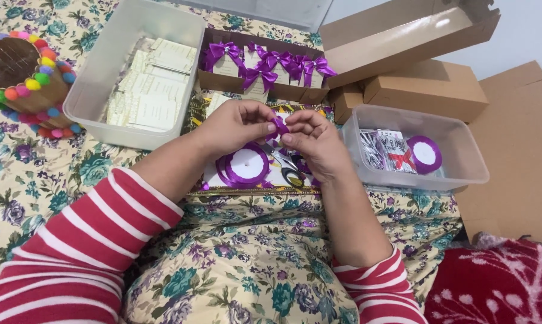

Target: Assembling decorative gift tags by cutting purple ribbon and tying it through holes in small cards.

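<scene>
A small piece of purple satin ribbon [278, 125] sits pinched between both hands, mid-scene; the left hand [235, 124] clamps its left end, the right hand [315, 141] its right; just below lies a round purple ribbon spool [246, 164]; far behind, a brown cardboard box of purple bows [265, 66]; right, a clear plastic tub [457, 174].

A floral-patterned cloth [37, 180] in cream, teal and purple covers the whole work surface. A pale wall [523, 30] rises far right, evenly lit.
</scene>
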